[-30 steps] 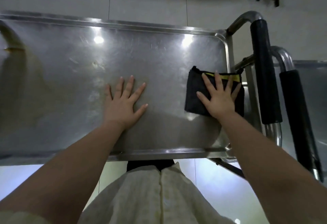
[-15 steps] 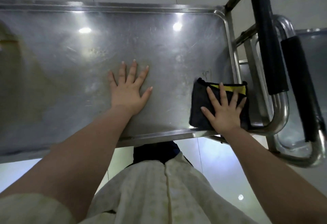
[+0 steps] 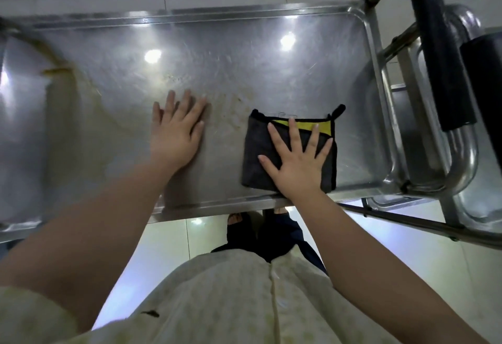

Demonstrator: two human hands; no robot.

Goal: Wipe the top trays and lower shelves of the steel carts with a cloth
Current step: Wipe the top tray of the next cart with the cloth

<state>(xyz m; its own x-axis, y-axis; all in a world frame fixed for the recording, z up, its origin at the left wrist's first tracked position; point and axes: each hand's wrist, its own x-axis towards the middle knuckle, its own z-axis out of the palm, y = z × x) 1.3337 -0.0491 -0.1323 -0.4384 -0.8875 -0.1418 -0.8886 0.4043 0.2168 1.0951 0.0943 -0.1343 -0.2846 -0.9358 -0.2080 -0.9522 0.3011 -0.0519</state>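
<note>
The steel top tray [image 3: 244,53] of a cart fills the upper view, scratched and lit by reflections. A folded dark grey cloth [image 3: 256,151] with a yellow inner layer lies on the tray near its front right part. My right hand [image 3: 296,161] presses flat on the cloth with fingers spread. My left hand [image 3: 175,132] rests flat on the bare tray to the left of the cloth, fingers straight. Brownish smears mark the tray between the hands and at the left.
The cart's steel handle with a black foam grip [image 3: 440,53] rises at the right end. A second cart's black grip [image 3: 486,77] and tray [image 3: 483,202] stand right beside it. Pale tiled floor [image 3: 168,237] and my feet show below the tray's front edge.
My right hand has slid the cloth left along the tray's front edge, away from the right rim. My left hand stays flat on the tray.
</note>
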